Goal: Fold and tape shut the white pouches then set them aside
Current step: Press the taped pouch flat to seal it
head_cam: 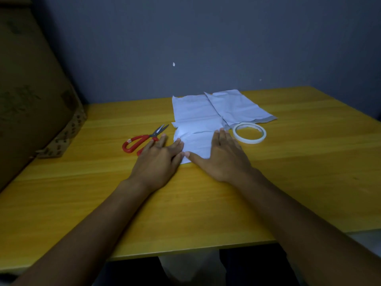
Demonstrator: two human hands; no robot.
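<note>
A small folded white pouch [195, 143] lies flat on the yellow table [288, 172], nearest to me. My left hand [158, 162] rests flat with straight fingers at its left edge. My right hand [224, 157] presses flat on its right part, thumb stretched across its near corner. Behind it lie two larger white pouches, one in the middle [193, 109] and one angled to the right [237, 106]. A roll of white tape [249, 133] sits just right of my right hand. Red-handled scissors [142, 140] lie left of my left hand, partly under its fingers.
A large brown cardboard box [31, 89] stands along the table's left side. A grey wall rises right behind the pouches. The table's near edge runs across the bottom of the view.
</note>
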